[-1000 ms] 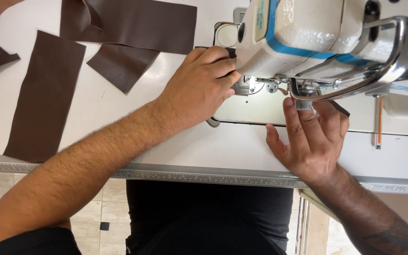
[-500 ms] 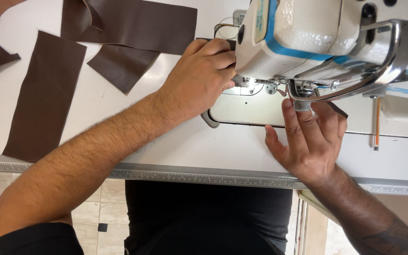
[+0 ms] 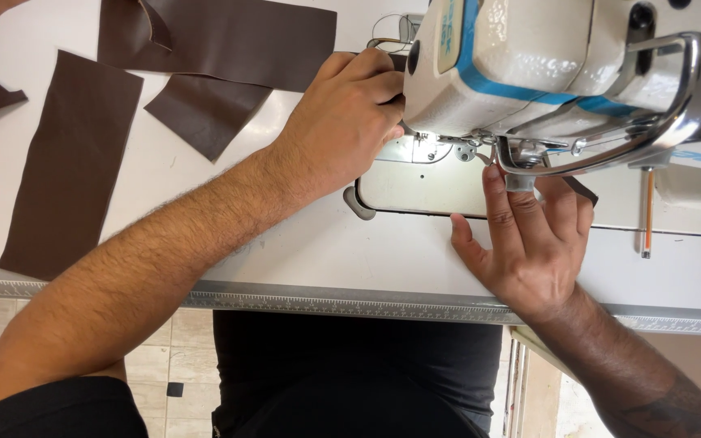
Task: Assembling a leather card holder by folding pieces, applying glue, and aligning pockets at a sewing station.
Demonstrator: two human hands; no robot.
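Our left hand (image 3: 342, 122) has crept further under the sewing machine (image 3: 545, 57) head, fingers curled together out of sight at the needle, so we keep our right hand (image 3: 529, 235) flat, fingers together, near the bench's front edge.

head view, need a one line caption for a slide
Left hand and right hand work at the needle area of a white sewing machine; brown leather pieces lie alongside.

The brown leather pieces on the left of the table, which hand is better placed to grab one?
Probably the left hand. It sits by the sewing machine head on the side toward the brown leather pieces. The right hand lies flat under the machine's arm, farther away, and would have to cross the left forearm.
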